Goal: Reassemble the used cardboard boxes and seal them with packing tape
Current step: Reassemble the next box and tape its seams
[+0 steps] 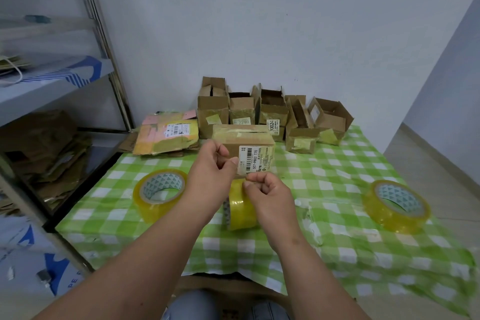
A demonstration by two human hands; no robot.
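Single head-worn wide-angle view, looking forward and down.
The camera sits close above the tabletop (pixel 337 190), facing a wall (pixel 259 21); both forearms reach in from the bottom edge, shelving (pixel 52 81) at left.

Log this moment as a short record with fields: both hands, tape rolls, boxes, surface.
left hand: pinches a pulled tape strip
right hand: pinches the strip above the middle tape roll
other rolls: left roll, right roll, lying flat
closed box: behind the hands
open boxes: row by the wall
flattened boxes: far left
surface: green checked cloth
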